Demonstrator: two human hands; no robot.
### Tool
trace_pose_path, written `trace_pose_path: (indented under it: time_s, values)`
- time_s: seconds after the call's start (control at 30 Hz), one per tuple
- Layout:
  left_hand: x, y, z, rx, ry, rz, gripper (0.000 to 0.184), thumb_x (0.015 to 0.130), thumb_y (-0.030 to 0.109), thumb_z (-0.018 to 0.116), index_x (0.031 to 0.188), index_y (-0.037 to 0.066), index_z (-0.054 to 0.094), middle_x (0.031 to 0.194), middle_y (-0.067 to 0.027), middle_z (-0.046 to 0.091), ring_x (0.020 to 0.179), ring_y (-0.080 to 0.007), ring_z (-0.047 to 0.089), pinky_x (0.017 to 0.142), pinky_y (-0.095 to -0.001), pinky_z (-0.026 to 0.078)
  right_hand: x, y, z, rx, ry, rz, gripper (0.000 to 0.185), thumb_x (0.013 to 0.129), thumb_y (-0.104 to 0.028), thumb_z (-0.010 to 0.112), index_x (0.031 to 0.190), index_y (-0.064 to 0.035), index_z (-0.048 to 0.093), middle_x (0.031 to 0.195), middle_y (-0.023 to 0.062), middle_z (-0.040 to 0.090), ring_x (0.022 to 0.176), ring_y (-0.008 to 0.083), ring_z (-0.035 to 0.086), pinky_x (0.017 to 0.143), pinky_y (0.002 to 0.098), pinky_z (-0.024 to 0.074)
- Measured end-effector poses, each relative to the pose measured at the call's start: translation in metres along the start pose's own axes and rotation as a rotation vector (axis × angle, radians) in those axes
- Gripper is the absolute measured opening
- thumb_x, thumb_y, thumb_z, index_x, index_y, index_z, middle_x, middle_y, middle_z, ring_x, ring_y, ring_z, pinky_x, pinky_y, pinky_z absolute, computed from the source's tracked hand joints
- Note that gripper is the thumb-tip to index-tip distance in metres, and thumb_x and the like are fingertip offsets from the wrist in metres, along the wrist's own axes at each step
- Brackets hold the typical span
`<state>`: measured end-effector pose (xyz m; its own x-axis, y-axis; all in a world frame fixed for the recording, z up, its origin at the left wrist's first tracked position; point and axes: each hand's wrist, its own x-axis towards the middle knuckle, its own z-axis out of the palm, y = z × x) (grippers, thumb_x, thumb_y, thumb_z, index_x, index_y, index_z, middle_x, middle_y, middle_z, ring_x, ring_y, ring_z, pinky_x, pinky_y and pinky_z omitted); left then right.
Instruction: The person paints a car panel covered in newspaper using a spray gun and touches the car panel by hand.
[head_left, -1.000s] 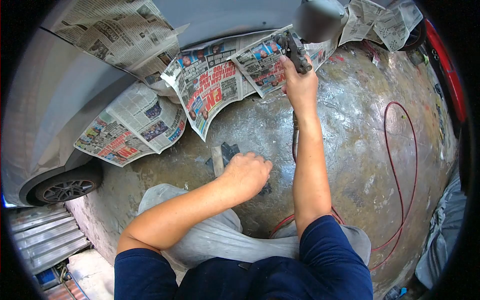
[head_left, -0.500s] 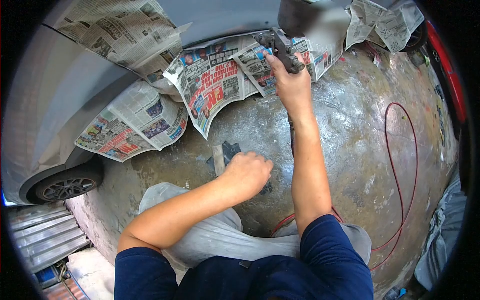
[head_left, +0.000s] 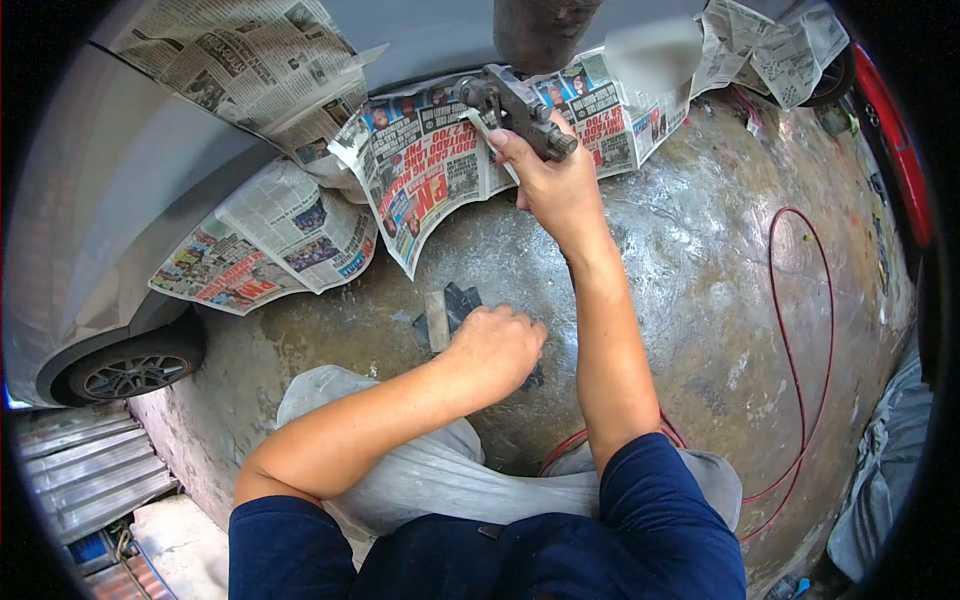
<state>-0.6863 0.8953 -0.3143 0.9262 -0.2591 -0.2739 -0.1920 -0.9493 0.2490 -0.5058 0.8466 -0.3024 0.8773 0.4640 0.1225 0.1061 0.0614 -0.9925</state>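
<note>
My right hand (head_left: 560, 188) is wrapped round a dark spray gun (head_left: 510, 108) with a grey cup (head_left: 542, 32) on it. The gun is held in front of the newspaper sheets (head_left: 440, 170) along the lower edge of the grey car panel (head_left: 420, 35). My left hand (head_left: 495, 350) rests low over my knees with its fingers curled; what they hold, if anything, is hidden. Just beyond it, a pale flat block (head_left: 437, 321) and a dark crumpled piece (head_left: 462, 302) lie on the floor.
A car wheel (head_left: 138, 376) stands at the left, above corrugated metal sheets (head_left: 95, 470). A red hose (head_left: 797, 380) loops over the concrete floor (head_left: 700, 250) at the right. A red car body (head_left: 893, 150) and grey cloth (head_left: 880, 450) are at the far right.
My right hand has moved left with the spray gun, and the cup has shifted left with it. The newspaper sheets behind have fluttered a little. My left hand has stayed in place.
</note>
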Motion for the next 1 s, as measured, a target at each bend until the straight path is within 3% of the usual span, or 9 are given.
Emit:
trace_pose_path:
  time_s: [0.07, 0.17, 0.27, 0.57, 0.7, 0.73, 0.87, 1.0]
  values:
    - [0.001, 0.000, 0.000, 0.005, -0.004, 0.001, 0.021, 0.091, 0.025, 0.069, 0.099, 0.005, 0.070, 0.094, -0.0134, 0.071, 0.092, -0.0320, 0.070, 0.078, -0.0449, 0.056, -0.004, -0.012, -0.003, 0.051, -0.073, 0.105, 0.038, 0.094, -0.036, 0.076, 0.107, -0.0016, 0.066, 0.074, 0.0083, 0.072, 0.067, 0.0146, 0.065, 0.065, 0.0326, 0.0521]
    - [0.001, 0.001, 0.001, 0.015, -0.004, 0.000, 0.021, 0.091, 0.025, 0.069, 0.099, 0.005, 0.070, 0.094, -0.0135, 0.071, 0.092, -0.0320, 0.070, 0.078, -0.0450, 0.056, -0.003, -0.009, -0.004, 0.043, -0.073, 0.089, 0.037, 0.095, -0.035, 0.076, 0.109, -0.0018, 0.066, 0.073, 0.0074, 0.071, 0.067, 0.0149, 0.065, 0.065, 0.0332, 0.0521]
    - [0.001, 0.002, 0.001, 0.018, -0.006, -0.001, 0.022, 0.091, 0.025, 0.069, 0.100, 0.005, 0.070, 0.095, -0.0137, 0.071, 0.093, -0.0320, 0.070, 0.078, -0.0451, 0.056, 0.002, 0.004, -0.003, -0.018, 0.037, -0.053, 0.039, 0.094, -0.035, 0.076, 0.111, -0.0021, 0.066, 0.078, 0.0089, 0.073, 0.071, 0.0167, 0.068, 0.069, 0.0336, 0.0535]
    - [0.002, 0.000, 0.003, 0.022, -0.004, 0.003, 0.022, 0.092, 0.026, 0.069, 0.100, 0.005, 0.069, 0.094, -0.0138, 0.071, 0.092, -0.0323, 0.070, 0.078, -0.0455, 0.056, 0.018, 0.031, -0.018, -0.019, 0.196, -0.127, 0.042, 0.093, -0.033, 0.078, 0.118, -0.0018, 0.065, 0.091, 0.0125, 0.077, 0.082, 0.0159, 0.071, 0.075, 0.0315, 0.0536]
    - [0.003, 0.000, 0.003, 0.013, -0.010, 0.001, 0.022, 0.092, 0.026, 0.068, 0.100, 0.005, 0.069, 0.094, -0.0139, 0.071, 0.093, -0.0323, 0.070, 0.078, -0.0458, 0.056, 0.019, 0.029, -0.030, -0.025, 0.247, -0.023, 0.038, 0.094, -0.031, 0.077, 0.114, -0.0019, 0.065, 0.088, 0.0099, 0.075, 0.080, 0.0135, 0.068, 0.075, 0.0301, 0.0533]
    - [0.003, 0.000, 0.002, 0.009, -0.012, 0.001, 0.022, 0.092, 0.026, 0.068, 0.100, 0.005, 0.069, 0.094, -0.0139, 0.071, 0.093, -0.0323, 0.070, 0.078, -0.0459, 0.056, 0.024, 0.040, -0.033, -0.050, 0.275, -0.142, 0.035, 0.095, -0.030, 0.076, 0.113, -0.0020, 0.066, 0.088, 0.0076, 0.075, 0.079, 0.0114, 0.066, 0.076, 0.0286, 0.0529]
    - [0.003, -0.001, 0.003, 0.010, -0.007, 0.004, 0.021, 0.093, 0.025, 0.068, 0.099, 0.005, 0.068, 0.093, -0.0138, 0.071, 0.093, -0.0323, 0.069, 0.078, -0.0459, 0.055, 0.025, 0.038, -0.042, 0.009, 0.292, -0.072, 0.033, 0.097, -0.030, 0.075, 0.112, -0.0015, 0.066, 0.092, 0.0065, 0.075, 0.084, 0.0098, 0.066, 0.080, 0.0271, 0.0520]
    - [0.004, -0.001, 0.002, 0.007, -0.009, 0.008, 0.021, 0.093, 0.025, 0.067, 0.099, 0.005, 0.068, 0.094, -0.0136, 0.071, 0.093, -0.0322, 0.069, 0.078, -0.0456, 0.055, 0.029, 0.042, -0.050, -0.016, 0.336, -0.089, 0.034, 0.096, -0.030, 0.075, 0.110, -0.0014, 0.065, 0.083, 0.0041, 0.071, 0.071, 0.0096, 0.064, 0.065, 0.0275, 0.0523]
